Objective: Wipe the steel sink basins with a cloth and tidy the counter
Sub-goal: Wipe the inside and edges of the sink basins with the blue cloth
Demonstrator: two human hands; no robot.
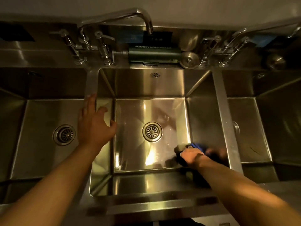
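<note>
Right hand [191,154] gripping bunched blue cloth [197,146]

The left hand [94,121] lies palm down with fingers spread, resting on the divider at the left edge of the middle basin, forearm reaching in from the near left. The right hand [191,154] is curled into a fist in that basin's near right corner, gripping a dark cloth [200,148], arm stretched straight.

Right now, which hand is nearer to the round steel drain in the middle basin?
Right. The right hand grips a blue cloth beside the round steel drain; the left hand rests on the divider.
</note>
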